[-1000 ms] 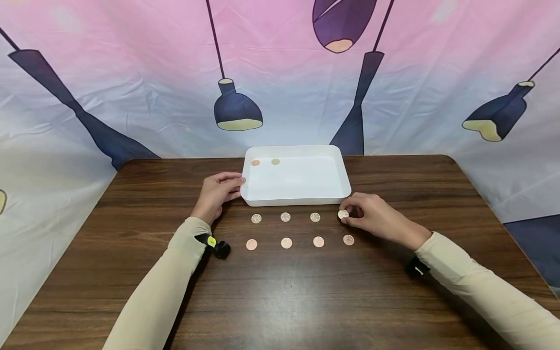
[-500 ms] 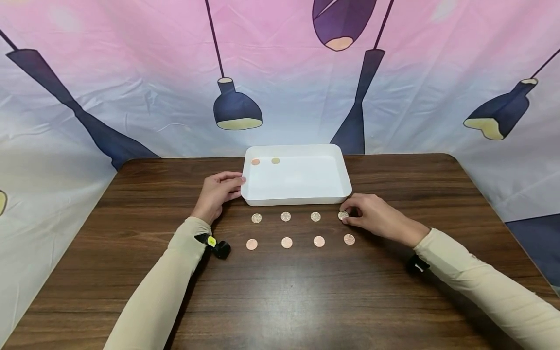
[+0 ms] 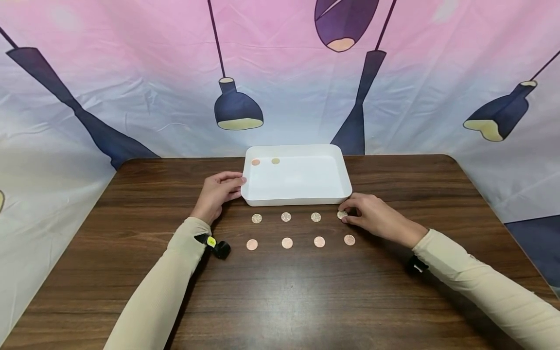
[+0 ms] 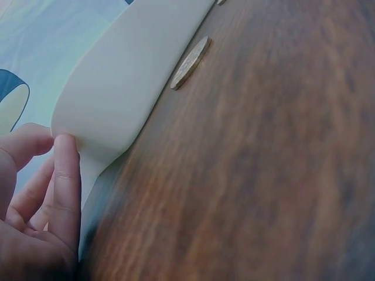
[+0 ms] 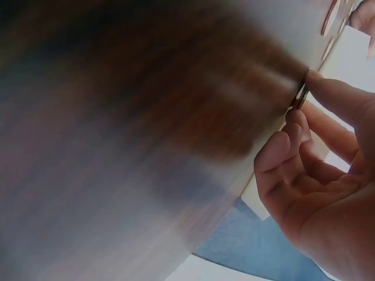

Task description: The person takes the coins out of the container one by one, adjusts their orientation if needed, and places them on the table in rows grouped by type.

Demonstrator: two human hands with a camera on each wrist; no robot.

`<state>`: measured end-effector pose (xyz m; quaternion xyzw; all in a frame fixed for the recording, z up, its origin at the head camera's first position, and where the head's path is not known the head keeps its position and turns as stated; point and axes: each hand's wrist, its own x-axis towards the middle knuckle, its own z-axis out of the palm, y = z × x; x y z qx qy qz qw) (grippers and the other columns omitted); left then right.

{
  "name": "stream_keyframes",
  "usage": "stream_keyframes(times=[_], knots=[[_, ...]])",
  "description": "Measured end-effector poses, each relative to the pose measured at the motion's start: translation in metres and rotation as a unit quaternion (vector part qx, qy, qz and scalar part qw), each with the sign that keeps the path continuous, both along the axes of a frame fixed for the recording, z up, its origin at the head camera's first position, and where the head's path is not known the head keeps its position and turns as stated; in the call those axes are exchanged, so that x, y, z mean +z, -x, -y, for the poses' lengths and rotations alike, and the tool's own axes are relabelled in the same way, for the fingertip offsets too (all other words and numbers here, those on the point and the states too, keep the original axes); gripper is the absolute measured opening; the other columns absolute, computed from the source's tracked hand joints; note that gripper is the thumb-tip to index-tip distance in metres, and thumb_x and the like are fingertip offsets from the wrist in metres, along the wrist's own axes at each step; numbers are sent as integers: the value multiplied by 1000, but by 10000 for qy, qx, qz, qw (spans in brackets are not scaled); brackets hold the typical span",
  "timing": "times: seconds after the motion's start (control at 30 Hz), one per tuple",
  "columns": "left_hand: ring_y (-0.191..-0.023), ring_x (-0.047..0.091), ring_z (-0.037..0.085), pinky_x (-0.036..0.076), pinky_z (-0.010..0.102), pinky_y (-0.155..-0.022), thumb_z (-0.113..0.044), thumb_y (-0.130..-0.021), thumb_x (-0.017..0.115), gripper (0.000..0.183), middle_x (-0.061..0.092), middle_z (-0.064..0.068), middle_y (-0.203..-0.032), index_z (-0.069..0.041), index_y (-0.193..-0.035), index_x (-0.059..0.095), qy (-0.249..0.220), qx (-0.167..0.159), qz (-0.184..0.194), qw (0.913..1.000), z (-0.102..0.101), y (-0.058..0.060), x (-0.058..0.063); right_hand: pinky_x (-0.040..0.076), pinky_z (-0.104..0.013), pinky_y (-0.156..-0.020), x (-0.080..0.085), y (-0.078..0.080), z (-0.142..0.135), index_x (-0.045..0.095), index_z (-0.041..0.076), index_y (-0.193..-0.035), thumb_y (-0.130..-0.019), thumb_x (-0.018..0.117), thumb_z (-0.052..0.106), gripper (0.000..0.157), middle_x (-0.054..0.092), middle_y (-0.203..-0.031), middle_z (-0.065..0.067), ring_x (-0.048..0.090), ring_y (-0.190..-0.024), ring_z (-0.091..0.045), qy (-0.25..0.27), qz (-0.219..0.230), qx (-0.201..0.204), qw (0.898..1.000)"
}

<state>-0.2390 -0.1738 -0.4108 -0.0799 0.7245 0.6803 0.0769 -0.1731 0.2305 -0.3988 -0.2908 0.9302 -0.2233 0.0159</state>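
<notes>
My left hand (image 3: 218, 192) holds the left side of a white tray (image 3: 297, 201), its fingertips right at the rim in the left wrist view. Two coins, a coppery coin (image 3: 255, 162) and a yellowish coin (image 3: 275, 161), lie inside near the back left corner. By the tray's front right corner, my right hand (image 3: 372, 214) pinches a silvery-gold coin (image 3: 341, 214) between thumb and fingertips. The right wrist view shows this coin (image 5: 300, 95) edge-on, close over the table. The fingers partly cover it.
In front of the tray, three pale gold coins (image 3: 286, 217) form a row with the pinched one. A nearer row holds several copper coins (image 3: 287, 242). All lie on a dark wooden table (image 3: 280, 301). A lamp-patterned cloth (image 3: 175, 97) hangs behind.
The pinched coin tips slightly and more of it is covered by the right fingers. My left hand and the tray keep their place.
</notes>
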Motion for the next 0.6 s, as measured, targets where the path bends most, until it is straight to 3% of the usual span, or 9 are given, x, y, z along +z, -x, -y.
stream_keyframes(times=[0.27,0.6], knots=[[-78,68,5,60,18,-73,-18,-98,78,45,72,-7,-90,3,-136,66,-54,-58,-16,10000,1,2,-1,58,-43,-81,-1,1,1,79,8,-108,-93,80,6,15,73,-107,-5,71,-96,-20,-20,-88,45,9999],[-77,67,5,60,18,-72,-17,-98,77,43,71,-7,-89,2,-135,66,-42,-33,16,10000,1,2,-1,56,-38,-78,2,1,1,77,8,-108,-92,82,6,17,71,-96,3,67,-88,-12,110,122,40,9999]])
